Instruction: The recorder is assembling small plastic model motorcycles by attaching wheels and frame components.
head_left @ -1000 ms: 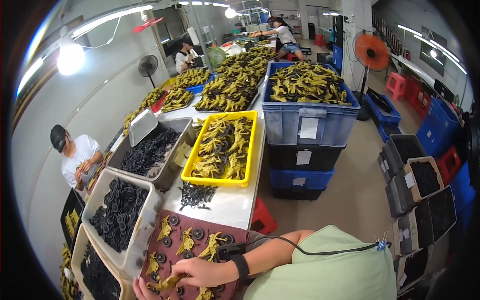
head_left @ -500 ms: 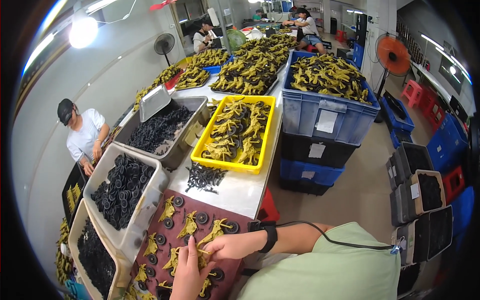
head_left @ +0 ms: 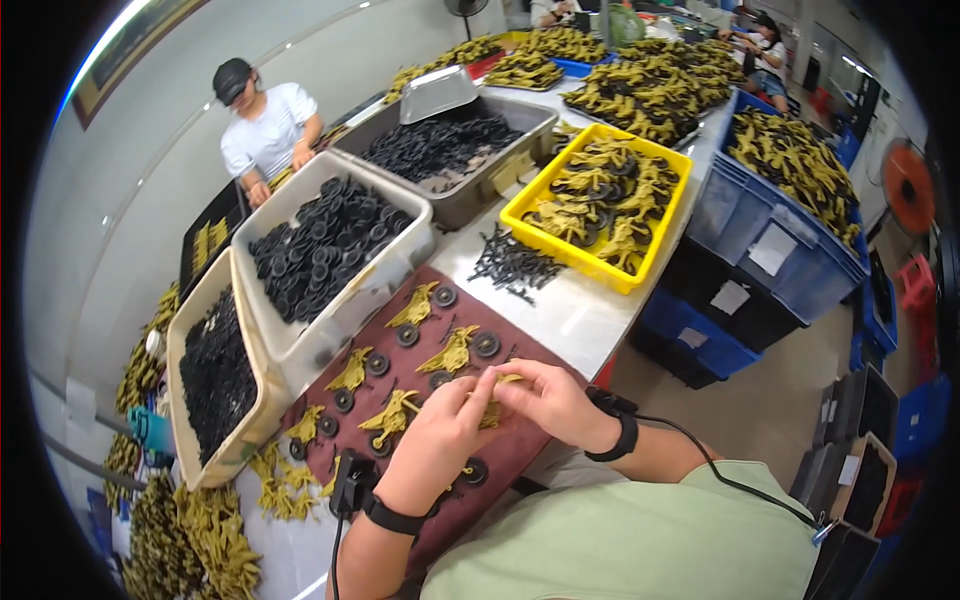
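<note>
My left hand (head_left: 452,418) and my right hand (head_left: 552,408) meet above a dark red mat (head_left: 520,350), their fingers pinched together. Between them is a small yellow plastic toy part (head_left: 490,414), mostly covered by the fingers. Rows of yellow toy vehicle frames (head_left: 450,350) lie on the mat, with black wheels (head_left: 485,344) beside them and thin black pieces between. More frames and wheels are partly hidden under my forearms.
Beyond the mat stand a white bin of black wheels (head_left: 395,290), a cream bin of black parts (head_left: 258,400), a grey bin (head_left: 480,205) and a yellow tray (head_left: 610,275) of assembled toys. Stacked blue crates (head_left: 735,210) stand right. A co-worker (head_left: 265,130) sits far left.
The view has swung left and tilted, so the bins and tray appear farther right. Both hands remain together on the yellow part, now over the right side of the mat.
</note>
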Available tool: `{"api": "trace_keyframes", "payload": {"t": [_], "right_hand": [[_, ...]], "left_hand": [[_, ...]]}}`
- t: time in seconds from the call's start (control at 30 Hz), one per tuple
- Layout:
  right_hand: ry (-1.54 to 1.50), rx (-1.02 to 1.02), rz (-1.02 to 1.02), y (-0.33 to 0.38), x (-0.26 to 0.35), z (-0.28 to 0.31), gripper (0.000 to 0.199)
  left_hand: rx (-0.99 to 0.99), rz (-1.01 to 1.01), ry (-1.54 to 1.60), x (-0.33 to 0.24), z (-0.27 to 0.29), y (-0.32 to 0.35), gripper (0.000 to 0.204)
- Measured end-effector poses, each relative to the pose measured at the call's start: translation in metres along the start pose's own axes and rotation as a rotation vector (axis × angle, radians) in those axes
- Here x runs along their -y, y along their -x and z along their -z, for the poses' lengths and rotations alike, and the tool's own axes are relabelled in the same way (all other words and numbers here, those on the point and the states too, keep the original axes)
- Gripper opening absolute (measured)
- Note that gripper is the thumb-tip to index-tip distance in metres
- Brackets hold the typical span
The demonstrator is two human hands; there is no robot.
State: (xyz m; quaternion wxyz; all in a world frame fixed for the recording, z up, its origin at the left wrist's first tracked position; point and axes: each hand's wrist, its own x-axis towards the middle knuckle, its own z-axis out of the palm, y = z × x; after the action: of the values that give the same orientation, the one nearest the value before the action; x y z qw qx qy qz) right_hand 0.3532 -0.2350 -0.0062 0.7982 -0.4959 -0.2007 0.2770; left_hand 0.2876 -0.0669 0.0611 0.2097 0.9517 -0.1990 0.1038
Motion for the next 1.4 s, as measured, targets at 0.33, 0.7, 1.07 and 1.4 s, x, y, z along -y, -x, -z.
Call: {"api": "trace_keyframes", "payload": {"t": [0.33, 0.7, 1.07, 1.4], "right_hand": [[0.281, -0.149, 0.169, -0.026, -0.003, 0.017, 0.031], [0.869, -0.603, 0.286, -0.049, -0.016, 0.100, 0.017], [1.061, -0.649, 0.304, -0.051, -0.022, 0.096, 0.013], [1.067, -0.633, 0.339, -0.049, -0.022, 0.095, 0.012]], "left_hand": [[-0.246, 0.113, -0.119, 0.031, -0.018, 0.007, 0.046], [-0.185, 0.206, -0.134, 0.078, -0.045, -0.012, 0.036], [-0.106, 0.266, -0.146, 0.081, -0.055, -0.019, 0.035], [-0.084, 0.265, -0.178, 0.085, -0.055, -0.018, 0.034]]}}
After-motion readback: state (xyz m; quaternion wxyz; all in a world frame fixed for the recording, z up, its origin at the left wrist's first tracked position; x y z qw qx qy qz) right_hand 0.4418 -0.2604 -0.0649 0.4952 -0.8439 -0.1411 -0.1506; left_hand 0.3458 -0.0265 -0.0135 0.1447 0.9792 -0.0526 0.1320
